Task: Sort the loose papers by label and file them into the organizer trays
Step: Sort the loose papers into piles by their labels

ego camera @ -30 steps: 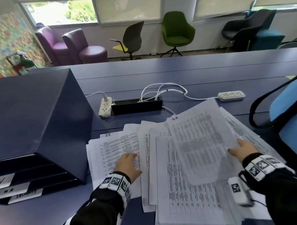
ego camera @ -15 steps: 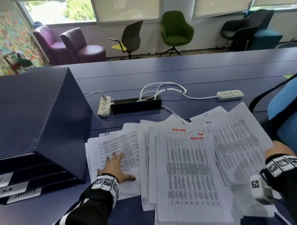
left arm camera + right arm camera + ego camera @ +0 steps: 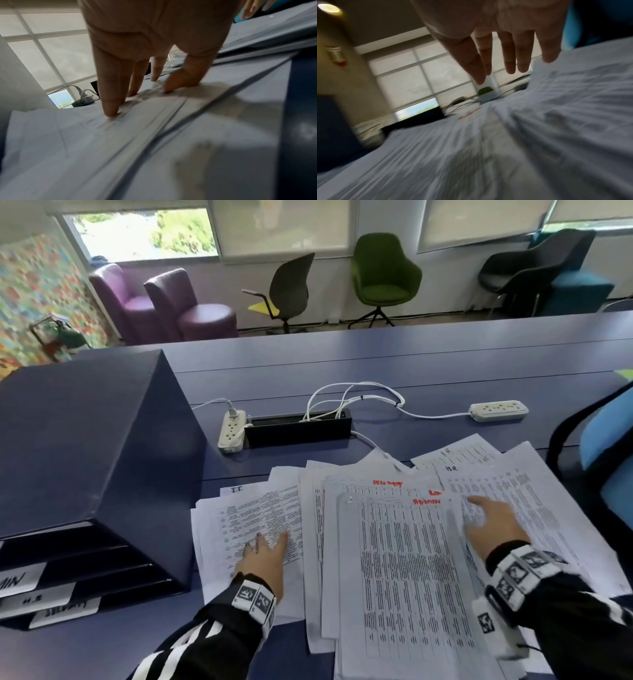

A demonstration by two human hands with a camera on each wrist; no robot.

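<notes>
Loose printed papers lie fanned over the blue table (image 3: 411, 364). A pile marked I.T. (image 3: 246, 508) is on the left, a sheet with a red ADMIN label (image 3: 404, 570) in the middle, and H.R. sheets (image 3: 534, 494) on the right. My left hand (image 3: 265, 553) presses flat on the I.T. pile, its fingertips (image 3: 111, 112) on the paper. My right hand (image 3: 493, 522) hovers just over the H.R. sheets, its straight fingers (image 3: 510, 56) holding nothing. The dark organizer (image 3: 85, 460) stands at the left, its trays carrying white labels (image 3: 65, 609).
Two white power strips (image 3: 233, 429) (image 3: 498, 409) with cables and a black cable box (image 3: 298, 428) lie behind the papers. A blue chair (image 3: 609, 460) stands at the right edge. Several chairs line the far wall.
My right hand carried a sheet to the right, laid it on the H.R. sheets and let go, then came back over them. The left hand stayed on the I.T. pile.
</notes>
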